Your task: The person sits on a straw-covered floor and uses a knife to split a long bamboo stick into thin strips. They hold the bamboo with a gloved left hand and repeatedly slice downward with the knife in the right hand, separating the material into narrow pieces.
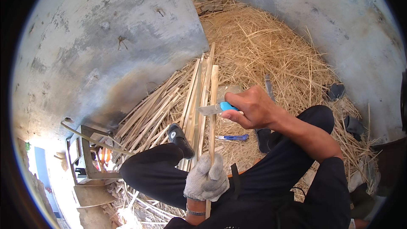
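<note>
Knife (215, 108) blade sits against the bamboo strip (213, 101); my right hand (250, 109) fingers wrap its blue handle, gloved left hand (206, 179) clenches the strip below. I'd shave away from that glove.

stick's (213, 114) lower end hidden by glove (206, 181)
</note>
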A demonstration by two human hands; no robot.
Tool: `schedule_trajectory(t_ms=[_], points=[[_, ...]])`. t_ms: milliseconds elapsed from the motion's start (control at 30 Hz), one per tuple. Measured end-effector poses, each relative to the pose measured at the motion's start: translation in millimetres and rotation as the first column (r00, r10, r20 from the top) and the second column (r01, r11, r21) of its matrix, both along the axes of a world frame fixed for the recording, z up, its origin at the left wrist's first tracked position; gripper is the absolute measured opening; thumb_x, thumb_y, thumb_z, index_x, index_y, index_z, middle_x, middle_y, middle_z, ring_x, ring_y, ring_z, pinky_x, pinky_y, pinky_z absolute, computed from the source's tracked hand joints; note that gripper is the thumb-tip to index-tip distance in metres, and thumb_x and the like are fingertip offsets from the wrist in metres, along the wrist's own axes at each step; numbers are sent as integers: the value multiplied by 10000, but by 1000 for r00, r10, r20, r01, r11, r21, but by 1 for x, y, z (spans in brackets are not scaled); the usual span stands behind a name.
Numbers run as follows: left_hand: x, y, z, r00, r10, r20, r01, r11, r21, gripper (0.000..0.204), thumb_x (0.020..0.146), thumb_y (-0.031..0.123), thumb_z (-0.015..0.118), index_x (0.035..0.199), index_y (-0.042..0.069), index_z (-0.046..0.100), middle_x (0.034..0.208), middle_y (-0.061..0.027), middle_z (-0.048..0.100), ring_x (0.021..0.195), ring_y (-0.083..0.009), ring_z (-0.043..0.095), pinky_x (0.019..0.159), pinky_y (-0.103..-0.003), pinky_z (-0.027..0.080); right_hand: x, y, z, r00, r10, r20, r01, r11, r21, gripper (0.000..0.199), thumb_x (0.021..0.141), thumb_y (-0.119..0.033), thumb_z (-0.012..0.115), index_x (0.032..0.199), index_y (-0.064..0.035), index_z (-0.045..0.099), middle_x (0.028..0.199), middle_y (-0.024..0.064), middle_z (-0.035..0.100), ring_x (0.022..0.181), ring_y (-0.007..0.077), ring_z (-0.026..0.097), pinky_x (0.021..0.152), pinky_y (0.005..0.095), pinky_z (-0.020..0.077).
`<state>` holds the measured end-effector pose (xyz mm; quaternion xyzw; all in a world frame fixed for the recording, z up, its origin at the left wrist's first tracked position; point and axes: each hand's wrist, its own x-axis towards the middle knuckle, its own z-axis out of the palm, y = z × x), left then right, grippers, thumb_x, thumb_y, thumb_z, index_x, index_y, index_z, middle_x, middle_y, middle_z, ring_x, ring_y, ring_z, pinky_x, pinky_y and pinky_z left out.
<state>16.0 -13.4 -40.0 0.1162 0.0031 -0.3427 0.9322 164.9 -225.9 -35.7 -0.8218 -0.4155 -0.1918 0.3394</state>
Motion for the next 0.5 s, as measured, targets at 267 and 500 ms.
schedule_trajectory(t_ms=[267, 500], points=[[2, -3, -6, 995, 6, -103, 6, 993, 120, 469, 1088, 452, 334, 818, 97, 478, 414, 55, 319, 249, -72, 291, 239, -235, 264, 41, -12, -25, 923, -384, 36, 385, 911, -150, 450, 1019, -463, 536, 755, -100, 520, 462, 29, 422, 359, 191, 424, 360, 358, 324], [-2, 1, -1, 997, 66, -52, -47, 954, 297, 432, 1084, 410, 387, 823, 86, 504, 442, 24, 351, 265, -86, 282, 244, -251, 232, 61, -26, -26, 922, -381, 74, 376, 924, 74, 451, 1045, -442, 501, 730, -120, 516, 456, -33, 391, 344, 119, 347, 326, 324, 283]])
